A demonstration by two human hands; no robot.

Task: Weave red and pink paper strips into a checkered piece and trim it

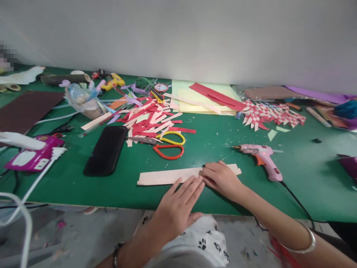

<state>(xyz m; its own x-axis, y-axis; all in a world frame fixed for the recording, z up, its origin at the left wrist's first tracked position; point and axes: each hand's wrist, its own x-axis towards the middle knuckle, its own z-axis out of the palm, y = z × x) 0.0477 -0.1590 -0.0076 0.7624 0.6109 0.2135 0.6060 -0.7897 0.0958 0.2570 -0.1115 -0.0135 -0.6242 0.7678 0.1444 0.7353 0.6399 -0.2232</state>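
A long pale pink paper strip lies along the green table in front of me, seemingly folded lengthwise, with small steps at its ends. My left hand rests at its lower edge, fingers stretched out and fingertips touching the paper. Just to the right, my right hand presses on the strip with curled fingers, and its thumb side faces the left fingertips. A small dark bit shows by the right knuckles; I cannot make out what it is. Scissors with one yellow and one red handle loop lie beyond the strip.
A pink glue gun with a black cord lies at the right. A black phone and a purple power strip are at the left. Behind are cut red and pink strips, woven checkered pieces and yellow sheets.
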